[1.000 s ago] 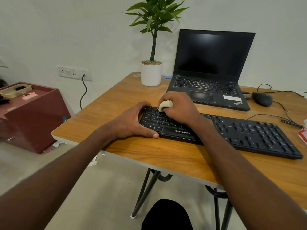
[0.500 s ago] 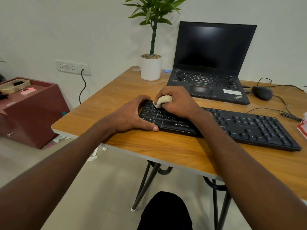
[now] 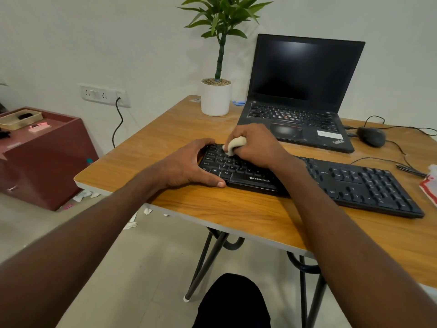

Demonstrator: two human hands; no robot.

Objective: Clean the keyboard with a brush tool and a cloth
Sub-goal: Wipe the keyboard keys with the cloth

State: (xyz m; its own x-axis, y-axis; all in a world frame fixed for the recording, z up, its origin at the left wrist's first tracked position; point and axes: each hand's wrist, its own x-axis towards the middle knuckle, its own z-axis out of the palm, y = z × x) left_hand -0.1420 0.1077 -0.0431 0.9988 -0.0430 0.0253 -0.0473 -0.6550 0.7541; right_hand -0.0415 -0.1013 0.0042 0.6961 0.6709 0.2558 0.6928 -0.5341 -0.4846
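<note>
A black keyboard [image 3: 350, 183] lies across the wooden table [image 3: 212, 204]. My right hand [image 3: 255, 145] grips a small cream-coloured cloth [image 3: 233, 145], bunched up and pressed onto the keys at the keyboard's upper left. My left hand [image 3: 186, 166] holds the keyboard's left end, thumb along the front edge and fingers curled over the back corner. No brush tool is visible.
An open black laptop [image 3: 300, 98] stands behind the keyboard, a white potted plant [image 3: 215, 97] to its left. A black mouse [image 3: 371, 136] and cables lie at the right. A maroon cabinet [image 3: 42, 157] sits on the floor at the left.
My right hand with the cloth has shifted slightly left and back over the keys. My left hand stays on the keyboard's left end. The camera view moved a little.
</note>
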